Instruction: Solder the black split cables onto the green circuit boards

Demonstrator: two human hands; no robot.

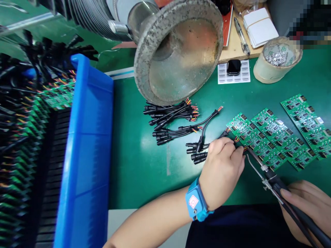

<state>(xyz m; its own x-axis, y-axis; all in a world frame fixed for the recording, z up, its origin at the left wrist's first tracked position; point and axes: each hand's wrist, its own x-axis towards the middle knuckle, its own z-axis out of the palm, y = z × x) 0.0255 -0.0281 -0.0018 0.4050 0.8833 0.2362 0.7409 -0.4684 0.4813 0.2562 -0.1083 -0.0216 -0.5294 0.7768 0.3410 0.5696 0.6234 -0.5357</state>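
My left grip [221, 172] is pinched together on a few thin coloured wires [236, 139] where they meet the edge of the nearest of three green circuit-board panels [261, 143]. My right grip [307, 210] is closed around one soldering iron [274, 182], its tip just beside that pinch at the board edge. One blue wrist strap [198, 203] circles my left wrist.

The three panels lie side by side, slightly overlapping, on a green mat-covered tabletop [129, 172], each carrying several small red-digit displays. Left of them sit black forked cable harnesses [168, 120], too tangled for me to count; one more harness [204, 137] lies apart, just beside my left grip.

Further left, one blue plastic tray [85, 137] holds many stacked boards with wires. Above are one round metal hood [178, 51] with a crusted rim, one tub of silvery scraps [276, 60], one black watch [234, 67] on one label sheet [232, 76], one pen [241, 36] and one banded stack of white cards [260, 27].
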